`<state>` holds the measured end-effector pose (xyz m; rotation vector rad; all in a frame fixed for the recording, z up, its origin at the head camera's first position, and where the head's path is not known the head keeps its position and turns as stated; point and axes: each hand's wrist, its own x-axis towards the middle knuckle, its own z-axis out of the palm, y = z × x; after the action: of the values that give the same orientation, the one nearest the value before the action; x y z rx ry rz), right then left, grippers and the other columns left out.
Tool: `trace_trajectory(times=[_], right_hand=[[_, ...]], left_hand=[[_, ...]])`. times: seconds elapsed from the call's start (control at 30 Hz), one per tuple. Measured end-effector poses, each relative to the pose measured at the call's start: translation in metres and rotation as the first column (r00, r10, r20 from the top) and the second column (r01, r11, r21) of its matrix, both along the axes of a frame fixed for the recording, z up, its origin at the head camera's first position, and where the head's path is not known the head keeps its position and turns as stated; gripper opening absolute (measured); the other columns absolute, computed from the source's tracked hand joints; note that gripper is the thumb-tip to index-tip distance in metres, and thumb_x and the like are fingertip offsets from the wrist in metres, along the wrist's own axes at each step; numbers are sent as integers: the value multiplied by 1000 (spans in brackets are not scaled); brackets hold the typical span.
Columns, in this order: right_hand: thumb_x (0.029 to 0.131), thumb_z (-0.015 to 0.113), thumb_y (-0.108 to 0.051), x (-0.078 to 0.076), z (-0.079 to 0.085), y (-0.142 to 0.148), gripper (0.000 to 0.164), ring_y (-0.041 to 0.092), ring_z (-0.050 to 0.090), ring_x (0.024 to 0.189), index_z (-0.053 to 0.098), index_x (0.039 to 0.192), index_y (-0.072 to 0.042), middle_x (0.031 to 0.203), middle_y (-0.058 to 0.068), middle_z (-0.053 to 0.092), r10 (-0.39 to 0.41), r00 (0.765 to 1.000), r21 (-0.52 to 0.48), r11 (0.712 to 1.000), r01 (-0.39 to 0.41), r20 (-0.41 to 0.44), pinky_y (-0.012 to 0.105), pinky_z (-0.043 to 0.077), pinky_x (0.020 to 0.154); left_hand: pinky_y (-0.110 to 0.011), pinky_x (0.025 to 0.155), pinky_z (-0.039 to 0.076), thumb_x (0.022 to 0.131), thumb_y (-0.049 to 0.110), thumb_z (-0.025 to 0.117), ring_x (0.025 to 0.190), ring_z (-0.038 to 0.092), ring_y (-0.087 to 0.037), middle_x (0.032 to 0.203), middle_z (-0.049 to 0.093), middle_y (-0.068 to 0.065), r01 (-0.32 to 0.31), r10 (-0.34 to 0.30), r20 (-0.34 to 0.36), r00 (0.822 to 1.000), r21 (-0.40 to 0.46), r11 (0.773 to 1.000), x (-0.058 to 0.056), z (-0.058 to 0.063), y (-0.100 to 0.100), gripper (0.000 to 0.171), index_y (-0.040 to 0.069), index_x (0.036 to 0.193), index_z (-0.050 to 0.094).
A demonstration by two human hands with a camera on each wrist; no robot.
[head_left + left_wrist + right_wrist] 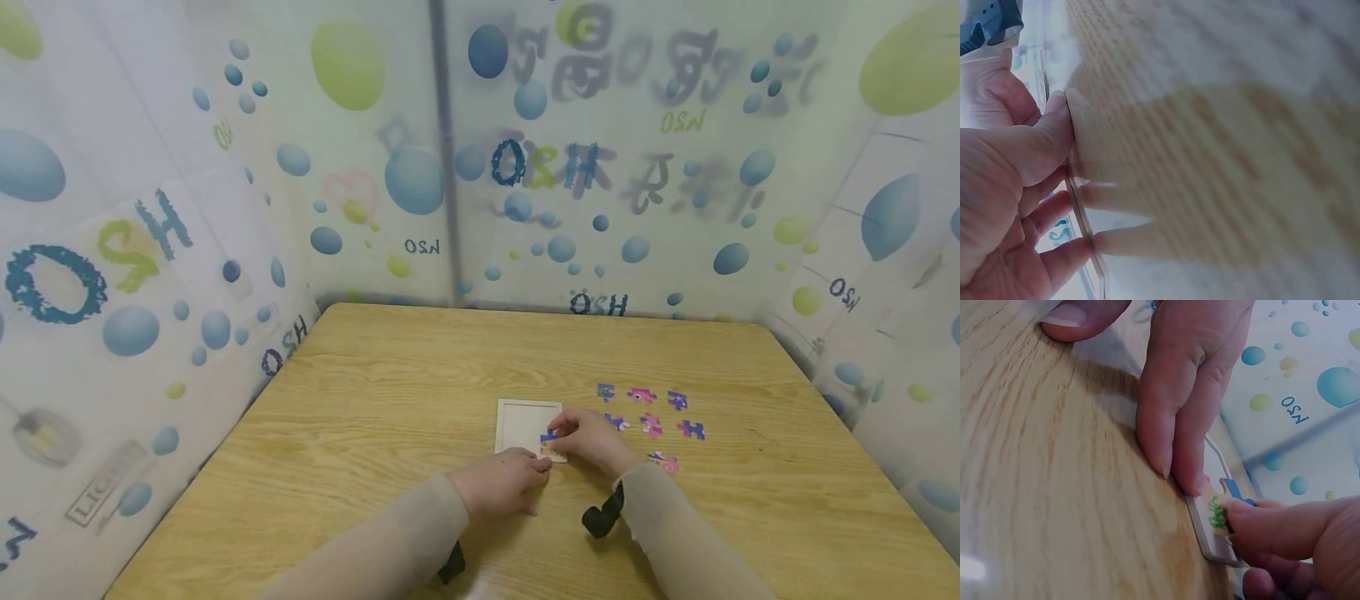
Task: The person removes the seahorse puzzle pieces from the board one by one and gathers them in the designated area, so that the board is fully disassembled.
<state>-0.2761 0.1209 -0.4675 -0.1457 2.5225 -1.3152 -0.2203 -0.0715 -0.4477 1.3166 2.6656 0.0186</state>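
Observation:
A shallow white square puzzle tray (519, 425) lies on the table before me. At its lower right corner my right hand (597, 440) pinches a jigsaw piece (1216, 514) between thumb and fingers. That piece is blue and tan with a green plant print, and the right wrist view shows it just over the tray's corner. My left hand (501, 483) rests at the tray's near edge, its fingertips touching the rim close to the piece. In the left wrist view its thumb (1054, 128) lies on the table and its fingers extend toward the rim.
Several loose pink and blue jigsaw pieces (652, 426) lie spread on the wooden table (390, 358) right of the tray. One pink piece (666, 463) sits near my right wrist. Patterned curtains (360, 242) enclose the table at the back and sides.

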Motion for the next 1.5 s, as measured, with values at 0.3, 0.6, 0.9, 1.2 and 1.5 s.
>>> trace_trajectory(times=[0.3,0.6,0.9,1.2,1.5], right_hand=[[82,75,-9,0,-3,2,18,21,52,79,71,99,-11,87,5,61,-20,999,-57,998,22,34,28,46,68],[84,74,-8,0,-3,3,16,21,51,76,71,99,-11,84,6,61,-19,999,-63,998,21,34,28,44,65],[84,73,-8,-2,-6,3,16,20,51,77,69,99,-11,84,6,59,-8,999,-77,997,11,35,28,43,66],[86,71,-9,-1,-4,3,14,20,50,76,69,100,-11,83,6,59,-12,999,-104,994,15,34,28,41,66],[88,67,-5,2,2,7,16,22,49,75,67,104,-5,85,7,59,-33,995,-244,968,54,92,28,40,64]], left_hand=[[-23,108,34,88,37,66,128,48,-15,142,49,-1,-7,6,-2,1000,-19,1000,1,1,0,54,10,134,58],[-24,107,35,88,38,67,128,48,-15,142,49,0,-19,19,6,1000,-22,1000,2,2,1,54,11,134,58],[-24,107,35,88,37,67,127,49,-16,141,50,-1,-6,6,-1,1000,-11,1000,0,1,0,53,10,133,59],[-23,107,35,88,37,67,126,50,-16,141,51,-1,5,-5,-27,1000,-11,1000,-1,0,0,52,10,132,60],[-23,108,35,88,37,67,127,49,-15,142,49,-1,1,-1,-14,1000,-15,1000,0,0,1,53,11,133,59]])
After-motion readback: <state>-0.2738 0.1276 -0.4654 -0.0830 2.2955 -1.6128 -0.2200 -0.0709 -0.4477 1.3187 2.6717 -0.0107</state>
